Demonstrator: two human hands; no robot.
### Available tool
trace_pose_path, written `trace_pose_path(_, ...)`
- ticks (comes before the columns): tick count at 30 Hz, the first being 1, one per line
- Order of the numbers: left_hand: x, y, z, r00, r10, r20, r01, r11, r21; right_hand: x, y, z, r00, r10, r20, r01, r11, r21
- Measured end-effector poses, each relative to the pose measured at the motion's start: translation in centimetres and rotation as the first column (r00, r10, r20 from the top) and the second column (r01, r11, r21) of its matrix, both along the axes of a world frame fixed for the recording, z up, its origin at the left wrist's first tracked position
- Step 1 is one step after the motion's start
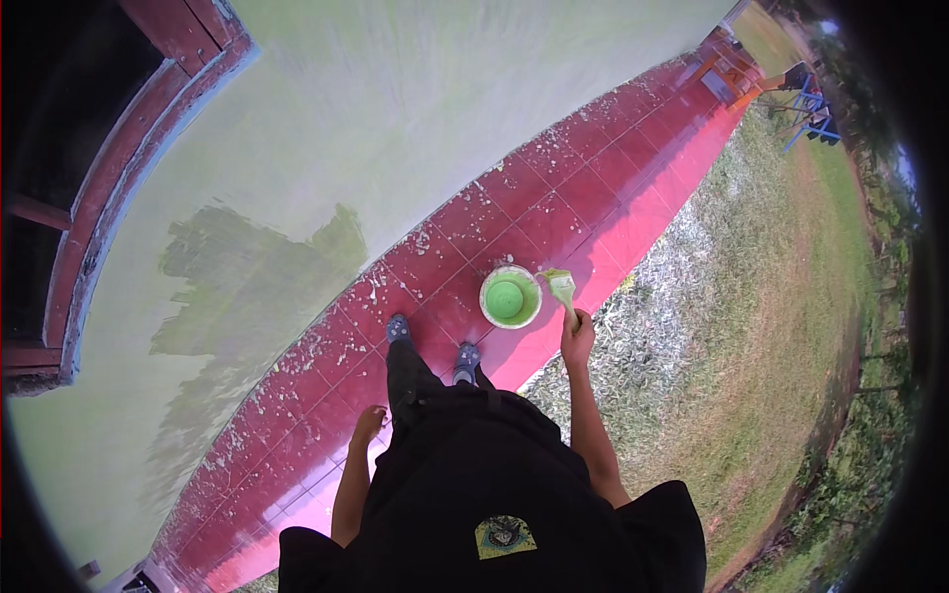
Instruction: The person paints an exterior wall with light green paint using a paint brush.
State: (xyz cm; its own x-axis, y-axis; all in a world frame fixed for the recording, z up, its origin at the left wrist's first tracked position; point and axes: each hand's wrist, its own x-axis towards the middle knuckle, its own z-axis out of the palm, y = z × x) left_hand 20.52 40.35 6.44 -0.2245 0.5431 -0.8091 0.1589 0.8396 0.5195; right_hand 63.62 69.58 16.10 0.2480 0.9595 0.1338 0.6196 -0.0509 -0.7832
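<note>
My right hand (pixel 578 339) grips the handle of a wide paintbrush (pixel 563 287), its bristles coated in green paint. The brush is held off to the right of a round bucket (pixel 537 285), apart from its rim. Inside the bucket is light green paint (pixel 506 299), and green smears line its inner wall. My left hand (pixel 371 424) hangs at my side with nothing in it, fingers loosely curled and slightly apart. To the left, a pale green wall (pixel 415 96) carries a patch of darker, wet-looking green paint (pixel 245 274).
Red floor tiles (pixel 511 185), spattered with white paint, run along the wall's foot. My shoes (pixel 467 359) stand just short of the bucket. A framed window (pixel 111 170) is at upper left. Grass (pixel 741 333) borders the tiles; orange wooden furniture (pixel 730 74) stands at the far end.
</note>
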Motion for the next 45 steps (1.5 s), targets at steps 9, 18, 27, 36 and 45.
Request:
trace_pose_path(9, -0.9, -1.9, -3.8, 0.997, 0.042, 0.068, -0.040, 0.999, -0.025, -0.6, 0.1, 2.2, 0.999, 0.044, 0.006, -0.044, 0.995, 0.091)
trace_pose_path(18, -0.4, -1.7, -4.5, 0.989, 0.091, 0.115, -0.093, 0.996, 0.011, -0.4, 0.1, 5.3, 0.995, 0.087, 0.046, -0.091, 0.992, 0.087)
trace_pose_path(27, 0.3, -1.6, -3.8, 0.991, 0.079, 0.112, -0.077, 0.997, -0.019, 0.3, 0.3, 7.6, 0.986, 0.121, 0.116, -0.132, 0.987, 0.095)
trace_pose_path(36, 0.5, -1.0, -3.8, 0.989, 0.080, 0.121, -0.081, 0.997, 0.003, 0.9, 0.3, 12.3, 0.980, 0.153, 0.124, -0.166, 0.980, 0.108)
trace_pose_path(45, 0.1, 1.5, -1.9, 0.998, -0.004, 0.055, 0.007, 0.999, -0.043, 1.7, 0.1, 19.1, 0.972, 0.159, 0.175, -0.210, 0.918, 0.336)
